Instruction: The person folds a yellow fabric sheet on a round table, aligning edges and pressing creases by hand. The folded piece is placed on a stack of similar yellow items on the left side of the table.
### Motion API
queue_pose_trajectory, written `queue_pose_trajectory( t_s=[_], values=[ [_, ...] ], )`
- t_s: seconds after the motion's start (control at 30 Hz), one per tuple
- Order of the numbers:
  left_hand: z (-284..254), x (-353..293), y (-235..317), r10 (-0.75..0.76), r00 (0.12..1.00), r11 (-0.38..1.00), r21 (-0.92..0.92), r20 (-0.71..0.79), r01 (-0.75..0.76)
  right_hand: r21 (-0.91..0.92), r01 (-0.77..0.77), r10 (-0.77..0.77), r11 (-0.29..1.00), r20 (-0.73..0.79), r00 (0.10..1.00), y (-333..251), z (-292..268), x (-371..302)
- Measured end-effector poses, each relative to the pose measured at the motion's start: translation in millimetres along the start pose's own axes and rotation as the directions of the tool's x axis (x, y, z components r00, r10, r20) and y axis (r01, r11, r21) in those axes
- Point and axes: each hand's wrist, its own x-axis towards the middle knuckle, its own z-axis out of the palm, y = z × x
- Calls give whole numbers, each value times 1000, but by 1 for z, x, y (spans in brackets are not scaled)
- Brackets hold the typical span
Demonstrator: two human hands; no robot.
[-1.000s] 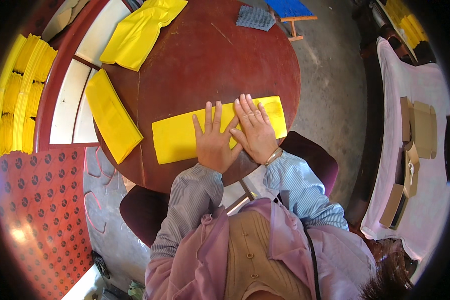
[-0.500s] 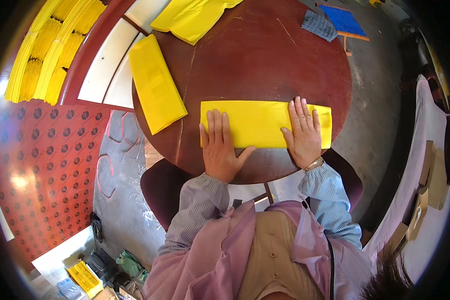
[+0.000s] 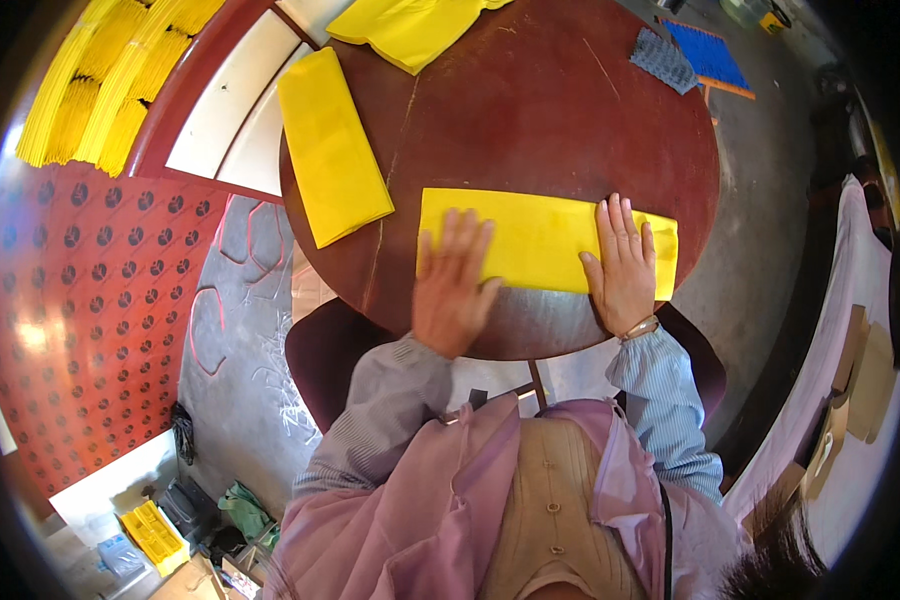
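Observation:
In front of me on a round dark-red table (image 3: 530, 110) lies a folded yellow sheet (image 3: 540, 240), a long flat strip whose material I cannot tell. Over its left end is my left hand (image 3: 454, 285), fingers spread and smeared by motion; whether it touches the sheet I cannot make out. My right hand (image 3: 625, 265) rests flat near the strip's right end, fingers stretched and slightly apart. A second folded yellow strip (image 3: 335, 150) lies slanted at the table's left edge. At the far edge sits a loosely spread yellow sheet (image 3: 415, 30).
Stacks of folded yellow pieces (image 3: 100, 85) stand at the far left beside a red-edged white surface (image 3: 215, 100). A grey textured mat (image 3: 663, 60) lies at the far right rim, near a blue-topped stool (image 3: 710, 58). A yellow crate (image 3: 155, 535) is on the floor at lower left.
My left hand has shifted on the strip's left end and is blurred now. The right hand stays flat in place. The whole view has shifted slightly, and the strip sits a little more tilted.

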Motion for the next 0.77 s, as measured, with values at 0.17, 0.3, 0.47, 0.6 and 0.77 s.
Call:
queue_pose_trajectory(
  t_s=[0.17, 0.3, 0.47, 0.6, 0.77],
  values=[
    [-25, 7, -37, -11, 994, 976, 216, 106, -12, 27, -4, 4, 1000, -7, 1000, 1, -1, -1],
    [-23, 13, -48, -29, 995, 972, 236, 91, 7, 7, -10, 10, 1000, -1, 1000, -1, -3, -1],
    [-8, 20, -11, 65, 998, 991, 121, 4, -65, 69, -24, 23, 997, 8, 1000, -2, -7, 0],
    [13, 54, 10, 100, 992, 995, -22, 71, -98, 134, -8, 13, 991, -32, 999, -4, -9, 1],
    [22, 55, -1, 50, 992, 986, 154, 115, -67, 211, 38, -35, 977, -18, 999, 4, -11, -8]
  ],
)
